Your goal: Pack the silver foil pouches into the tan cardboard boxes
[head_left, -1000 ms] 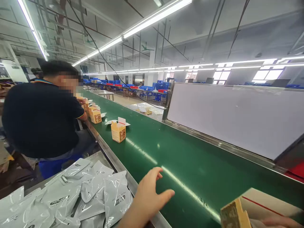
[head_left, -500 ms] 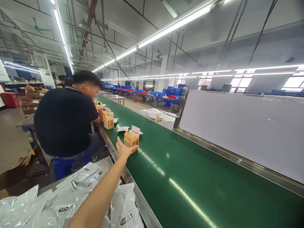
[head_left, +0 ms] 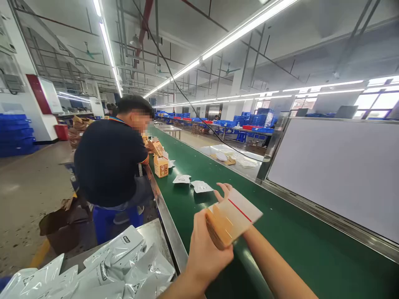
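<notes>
A small orange box (head_left: 222, 226) with a raised white flap crossed by a red strip is tilted above the green belt. My left hand (head_left: 205, 249) wraps around its near side, thumb and fingers pressed on the cardboard. Behind the flap is my right hand (head_left: 225, 192), its fingers apart and pointing left; its palm is hidden by the box, and no grip shows. Just beyond lie two flat white pouches, one (head_left: 202, 187) near my right fingertips and another (head_left: 182, 179) to its left.
Silvery-white pouches (head_left: 124, 265) are heaped on a metal table at the lower left. A seated person (head_left: 109, 162) in a dark shirt is beside the green belt (head_left: 299, 245), near more orange boxes (head_left: 161, 166). A white panel (head_left: 336, 170) stands on the right.
The orange box has left the belt, moved nearer, and is now tilted in my left hand. My right hand has come into view behind it. The view has shifted left.
</notes>
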The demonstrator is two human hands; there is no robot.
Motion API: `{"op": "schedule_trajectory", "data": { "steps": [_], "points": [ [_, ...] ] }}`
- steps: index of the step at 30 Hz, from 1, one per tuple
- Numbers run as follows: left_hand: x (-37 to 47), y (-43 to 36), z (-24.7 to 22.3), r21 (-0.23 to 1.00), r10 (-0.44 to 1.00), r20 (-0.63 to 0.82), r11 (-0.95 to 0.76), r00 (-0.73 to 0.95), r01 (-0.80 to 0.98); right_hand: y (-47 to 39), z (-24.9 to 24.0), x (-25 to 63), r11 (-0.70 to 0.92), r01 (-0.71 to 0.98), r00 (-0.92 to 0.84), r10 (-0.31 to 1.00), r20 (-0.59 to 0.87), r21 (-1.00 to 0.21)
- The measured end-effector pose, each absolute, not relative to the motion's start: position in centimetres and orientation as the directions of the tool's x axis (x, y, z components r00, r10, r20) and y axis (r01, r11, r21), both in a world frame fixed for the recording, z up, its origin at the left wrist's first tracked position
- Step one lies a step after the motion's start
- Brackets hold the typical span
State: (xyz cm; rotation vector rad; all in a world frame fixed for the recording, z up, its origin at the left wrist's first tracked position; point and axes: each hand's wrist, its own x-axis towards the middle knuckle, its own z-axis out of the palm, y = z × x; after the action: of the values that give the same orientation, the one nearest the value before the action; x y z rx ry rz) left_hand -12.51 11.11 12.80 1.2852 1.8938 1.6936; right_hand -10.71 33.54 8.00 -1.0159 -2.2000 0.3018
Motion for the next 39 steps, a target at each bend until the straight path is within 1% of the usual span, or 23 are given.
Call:
{"op": "schedule_trajectory", "data": {
  "steps": [2, 4, 7, 9, 12, 15, 18, 21, 23, 24, 25, 26, 27, 28, 30, 31, 32, 33, 34, 35, 36, 37, 39],
  "points": [
    [-11.3, 9.3, 14.2, 0.928, 0.790, 0.283, -0.083, -0.544, 0.362, 34.7, 7.5, -14.5, 0.643, 0.611, -0.501, 0.765, 0.404, -0.461],
    [-10.6, 8.1, 14.9, 0.942, 0.778, 0.225, -0.022, -0.586, 0.334, 35.0, 6.8, -17.1, 0.624, 0.628, -0.545, 0.779, 0.309, -0.465],
    [-10.3, 7.1, 14.2, 0.950, 0.715, 0.178, 0.055, -0.677, 0.308, 34.7, 5.7, -18.5, 0.593, 0.636, -0.577, 0.791, 0.206, -0.494],
    [-10.1, 6.7, 13.1, 0.952, 0.673, 0.160, 0.089, -0.722, 0.294, 34.5, 5.3, -18.1, 0.580, 0.622, -0.581, 0.792, 0.187, -0.526],
    [-9.6, 6.1, 11.3, 0.950, 0.631, 0.167, 0.103, -0.758, 0.295, 34.2, 6.5, -16.0, 0.558, 0.573, -0.556, 0.803, 0.215, -0.601],
    [-9.0, 5.4, 10.6, 0.949, 0.598, 0.196, 0.083, -0.777, 0.303, 33.5, 10.0, -11.5, 0.520, 0.481, -0.470, 0.833, 0.293, -0.706],
    [-8.6, 4.7, 10.8, 0.956, 0.593, 0.182, 0.079, -0.784, 0.282, 30.9, 14.7, -4.7, 0.518, 0.302, -0.356, 0.840, 0.409, -0.800],
    [-7.9, 4.2, 11.2, 0.952, 0.597, 0.165, 0.113, -0.785, 0.286, 25.0, 18.4, 2.9, 0.561, 0.090, -0.278, 0.807, 0.520, -0.823],
    [-7.1, 3.9, 10.9, 0.940, 0.603, 0.198, 0.106, -0.773, 0.323, 20.0, 19.8, 7.0, 0.569, -0.107, -0.308, 0.761, 0.571, -0.816],
    [-6.7, 3.7, 10.6, 0.934, 0.607, 0.222, 0.092, -0.763, 0.345, 17.6, 20.1, 8.6, 0.565, -0.158, -0.367, 0.728, 0.579, -0.810],
    [-6.2, 3.5, 10.2, 0.926, 0.609, 0.255, 0.070, -0.751, 0.372, 15.4, 20.1, 9.7, 0.570, -0.160, -0.437, 0.691, 0.576, -0.806],
    [-5.8, 3.3, 9.7, 0.911, 0.605, 0.302, 0.043, -0.736, 0.410, 13.6, 20.0, 10.5, 0.596, -0.094, -0.504, 0.662, 0.554, -0.797],
    [-5.3, 3.1, 9.2, 0.886, 0.592, 0.370, 0.007, -0.716, 0.464, 12.0, 19.6, 11.1, 0.650, 0.027, -0.552, 0.643, 0.531, -0.760],
    [-5.0, 2.9, 8.8, 0.841, 0.565, 0.464, -0.038, -0.682, 0.540, 10.8, 19.2, 11.4, 0.720, 0.155, -0.577, 0.622, 0.529, -0.677],
    [-4.4, 2.6, 8.1, 0.676, 0.488, 0.679, -0.124, -0.549, 0.726, 9.2, 18.1, 11.6, 0.836, 0.379, -0.562, 0.549, 0.619, -0.398],
    [-4.1, 2.5, 7.9, 0.574, 0.455, 0.763, -0.149, -0.459, 0.805, 8.6, 17.5, 11.5, 0.850, 0.465, -0.532, 0.490, 0.690, -0.245],
    [-3.9, 2.5, 7.7, 0.481, 0.432, 0.820, -0.165, -0.375, 0.861, 8.1, 17.0, 11.5, 0.845, 0.521, -0.508, 0.421, 0.751, -0.121],
    [-3.6, 2.4, 7.7, 0.414, 0.422, 0.851, -0.175, -0.312, 0.893, 7.7, 16.6, 11.4, 0.838, 0.543, -0.492, 0.359, 0.793, -0.042],
    [-3.4, 2.4, 7.7, 0.376, 0.422, 0.865, -0.187, -0.271, 0.908, 7.3, 16.4, 11.4, 0.848, 0.530, -0.491, 0.324, 0.809, -0.017],
    [-3.2, 2.4, 7.7, 0.359, 0.429, 0.870, -0.210, -0.244, 0.909, 7.0, 16.3, 11.4, 0.880, 0.473, -0.524, 0.324, 0.788, -0.047],
    [-2.9, 2.4, 7.7, 0.357, 0.438, 0.870, -0.242, -0.227, 0.902, 6.7, 16.4, 11.4, 0.914, 0.383, -0.590, 0.353, 0.726, -0.133],
    [-2.7, 2.3, 7.7, 0.368, 0.450, 0.866, -0.278, -0.218, 0.887, 6.6, 16.7, 11.5, 0.920, 0.290, -0.676, 0.393, 0.624, -0.264],
    [-2.1, 2.1, 7.7, 0.383, 0.473, 0.860, -0.349, -0.192, 0.855, 6.4, 17.5, 12.0, 0.812, 0.218, -0.813, 0.459, 0.360, -0.542]
  ]
}}
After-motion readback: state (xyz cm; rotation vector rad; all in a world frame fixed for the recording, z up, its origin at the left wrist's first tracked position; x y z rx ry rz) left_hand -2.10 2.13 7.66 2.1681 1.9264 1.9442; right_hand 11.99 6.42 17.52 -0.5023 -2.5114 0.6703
